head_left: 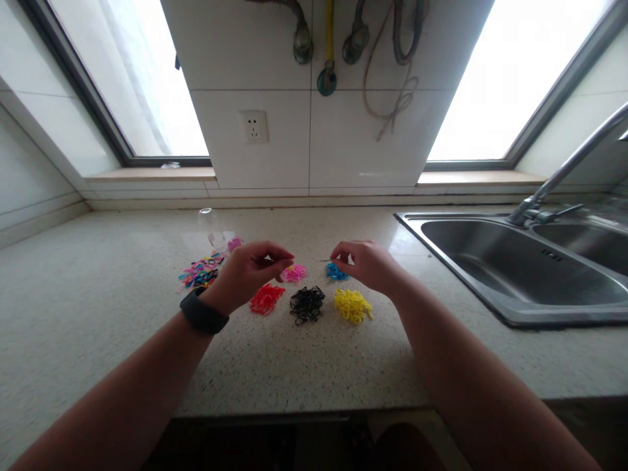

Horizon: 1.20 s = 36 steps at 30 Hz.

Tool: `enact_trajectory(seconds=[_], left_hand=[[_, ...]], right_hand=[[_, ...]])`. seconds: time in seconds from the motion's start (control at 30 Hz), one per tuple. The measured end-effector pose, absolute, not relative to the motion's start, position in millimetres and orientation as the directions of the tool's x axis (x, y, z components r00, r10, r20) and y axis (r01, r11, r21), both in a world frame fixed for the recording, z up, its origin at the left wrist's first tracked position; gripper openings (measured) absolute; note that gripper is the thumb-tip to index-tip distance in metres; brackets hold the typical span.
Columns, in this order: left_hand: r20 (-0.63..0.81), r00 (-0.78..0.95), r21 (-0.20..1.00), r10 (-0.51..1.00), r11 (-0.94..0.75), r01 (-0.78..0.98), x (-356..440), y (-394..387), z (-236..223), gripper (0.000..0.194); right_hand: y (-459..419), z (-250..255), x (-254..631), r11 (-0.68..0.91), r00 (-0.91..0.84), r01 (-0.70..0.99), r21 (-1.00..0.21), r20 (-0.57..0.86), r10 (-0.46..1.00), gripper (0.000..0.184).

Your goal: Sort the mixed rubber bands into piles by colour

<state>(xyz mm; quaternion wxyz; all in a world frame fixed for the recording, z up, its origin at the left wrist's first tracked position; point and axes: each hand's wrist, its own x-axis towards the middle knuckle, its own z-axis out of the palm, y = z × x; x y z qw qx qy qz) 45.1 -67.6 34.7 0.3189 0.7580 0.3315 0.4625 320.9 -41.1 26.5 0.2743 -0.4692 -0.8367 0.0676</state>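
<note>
My left hand (252,271), with a dark band on its wrist, is pinched closed beside a pink pile of small rubber bands (295,273). A speck of yellow shows near its fingertips, too small to name. Between the thumb and finger of my right hand (366,263) a thin black rubber band (324,261) sticks out to the left, above a blue pile (336,272). Closer to me lie a red pile (266,299), a black pile (307,305) and a yellow pile (352,306). A mixed-colour pile (200,271) is partly hidden behind my left hand.
Behind the mixed pile a clear plastic container (210,229) lies on the speckled countertop (294,373), a pink piece (235,243) near it. To the right is a steel double sink (471,261) with a faucet (554,173). A tiled wall with a socket (254,127) stands behind.
</note>
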Motion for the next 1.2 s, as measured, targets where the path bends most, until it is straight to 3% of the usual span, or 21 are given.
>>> enact_trajectory(seconds=[0.1, 0.43, 0.57, 0.8, 1.0, 1.2], left_hand=[[0.463, 0.343, 0.827, 0.817, -0.537, 0.163, 47, -66, 35, 0.013], [0.356, 0.321, 0.916, 0.877, -0.396, 0.065, 50, -64, 33, 0.020], [0.338, 0.319, 0.932, 0.885, -0.363, 0.020, 53, -65, 34, 0.019], [0.362, 0.323, 0.914, 0.874, -0.402, 0.062, 58, -67, 33, 0.017], [0.399, 0.369, 0.884, 0.839, -0.460, 0.090, 62, -69, 31, 0.015], [0.339, 0.394, 0.924, 0.854, -0.382, 0.031, 64, -69, 31, 0.014]], right_hand=[[-36, 22, 324, 0.503, -0.412, 0.823, -0.264, 0.333, 0.848, 0.012], [-33, 18, 327, 0.381, -0.344, 0.916, -0.126, 0.239, 0.908, 0.012], [-40, 23, 319, 0.440, -0.350, 0.862, -0.252, 0.332, 0.876, 0.013], [-56, 23, 295, 0.629, -0.410, 0.488, -0.606, 0.477, 0.778, 0.020], [-61, 18, 283, 0.596, -0.419, 0.328, -0.733, 0.452, 0.787, 0.024], [-62, 14, 278, 0.572, -0.391, 0.273, -0.774, 0.454, 0.801, 0.022]])
